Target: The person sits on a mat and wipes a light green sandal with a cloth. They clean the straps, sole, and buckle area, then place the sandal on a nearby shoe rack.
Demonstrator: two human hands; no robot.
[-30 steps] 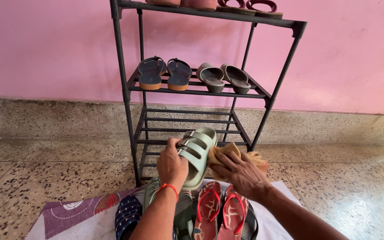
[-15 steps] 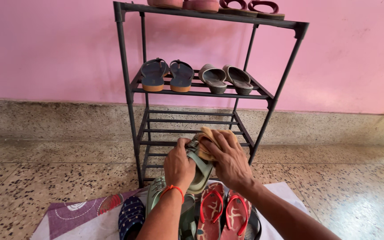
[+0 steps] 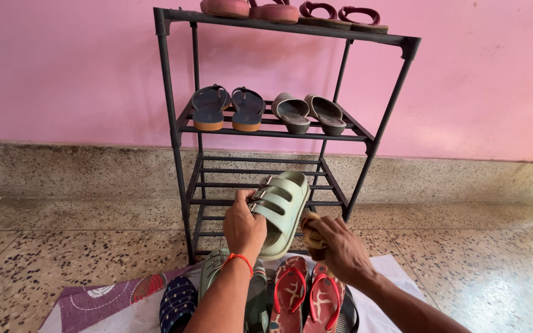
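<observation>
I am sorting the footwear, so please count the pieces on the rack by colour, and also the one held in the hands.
Pink or maroon, top shelf: 4
Navy flip-flops: 2
Grey slippers: 2
Light green sandal, in left hand: 1
Total: 9

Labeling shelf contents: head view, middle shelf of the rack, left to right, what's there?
Two blue flip-flops with tan soles → two grey slip-on sandals, all toes toward the camera, on the middle shelf.

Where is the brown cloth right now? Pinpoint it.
In the head view, the brown cloth sits bunched in the right hand, just right of the green sandal, above the red flip-flops.
</observation>
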